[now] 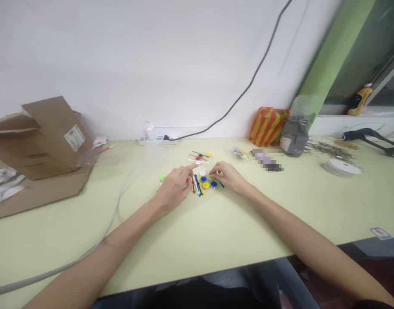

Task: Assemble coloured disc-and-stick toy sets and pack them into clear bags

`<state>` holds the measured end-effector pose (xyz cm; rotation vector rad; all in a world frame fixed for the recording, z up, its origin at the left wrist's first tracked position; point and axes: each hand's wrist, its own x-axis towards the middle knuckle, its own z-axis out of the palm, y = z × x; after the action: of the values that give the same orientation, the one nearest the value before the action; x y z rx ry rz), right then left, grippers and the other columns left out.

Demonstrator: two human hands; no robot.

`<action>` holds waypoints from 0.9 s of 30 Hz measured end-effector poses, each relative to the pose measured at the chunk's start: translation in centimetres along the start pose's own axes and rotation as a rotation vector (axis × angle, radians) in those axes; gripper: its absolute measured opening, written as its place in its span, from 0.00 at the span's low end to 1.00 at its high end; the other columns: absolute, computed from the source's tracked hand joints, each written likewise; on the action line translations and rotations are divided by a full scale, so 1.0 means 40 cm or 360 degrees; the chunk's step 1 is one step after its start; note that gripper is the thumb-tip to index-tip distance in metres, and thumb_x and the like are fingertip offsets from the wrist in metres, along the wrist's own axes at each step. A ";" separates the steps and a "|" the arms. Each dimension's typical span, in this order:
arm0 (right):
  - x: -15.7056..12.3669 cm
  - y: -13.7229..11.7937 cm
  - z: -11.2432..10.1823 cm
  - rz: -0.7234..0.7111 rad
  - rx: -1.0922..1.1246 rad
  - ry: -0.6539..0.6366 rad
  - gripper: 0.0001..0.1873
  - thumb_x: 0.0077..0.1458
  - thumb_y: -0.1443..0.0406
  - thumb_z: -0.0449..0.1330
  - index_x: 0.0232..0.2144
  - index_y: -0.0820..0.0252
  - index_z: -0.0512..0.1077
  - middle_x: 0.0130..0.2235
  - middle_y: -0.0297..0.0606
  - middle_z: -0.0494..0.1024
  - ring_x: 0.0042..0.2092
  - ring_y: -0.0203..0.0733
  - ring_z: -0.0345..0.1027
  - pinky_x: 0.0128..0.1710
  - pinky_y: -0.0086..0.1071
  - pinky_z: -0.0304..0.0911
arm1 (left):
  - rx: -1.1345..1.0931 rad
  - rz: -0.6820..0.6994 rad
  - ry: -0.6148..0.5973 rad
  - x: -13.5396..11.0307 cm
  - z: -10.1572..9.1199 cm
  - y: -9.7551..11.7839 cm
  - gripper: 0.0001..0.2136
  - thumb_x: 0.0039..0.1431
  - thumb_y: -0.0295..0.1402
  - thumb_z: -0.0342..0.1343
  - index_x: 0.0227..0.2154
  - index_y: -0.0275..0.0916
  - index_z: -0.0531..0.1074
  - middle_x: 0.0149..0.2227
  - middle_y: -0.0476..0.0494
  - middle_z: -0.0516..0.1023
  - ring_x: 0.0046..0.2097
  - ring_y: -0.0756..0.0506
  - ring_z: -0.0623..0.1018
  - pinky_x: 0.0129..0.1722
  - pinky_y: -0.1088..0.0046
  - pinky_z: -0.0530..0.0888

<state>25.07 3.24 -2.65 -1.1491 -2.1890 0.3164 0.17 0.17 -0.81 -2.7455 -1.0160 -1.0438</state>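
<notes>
Plastic round discs (pixel 203 179) between hands (pixel 175 183)

On the bench (pixel 216 240): box (pixel 52 139) at frame left, power strip (pixel 158 141) behind discs (pixel 206 185) at centre, bag (pixel 266 127) right of centre.

room to pass lies along the near tabletop (pixel 216 240), a pale cable (pixel 32 281) obstructing left.
</notes>
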 end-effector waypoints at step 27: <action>-0.013 -0.034 -0.060 0.0093 -0.0029 0.0132 0.04 0.57 0.68 0.63 0.31 0.58 0.79 0.36 0.39 0.80 0.40 0.43 0.70 0.40 0.35 0.60 | -0.0029 -0.0051 0.0075 0.001 0.001 0.005 0.07 0.67 0.33 0.52 0.45 0.39 0.69 0.44 0.42 0.77 0.46 0.43 0.75 0.46 0.64 0.71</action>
<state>25.93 1.84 -0.38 -1.2167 -2.0934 0.2694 0.34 0.04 -0.75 -2.7139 -1.0523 -1.1219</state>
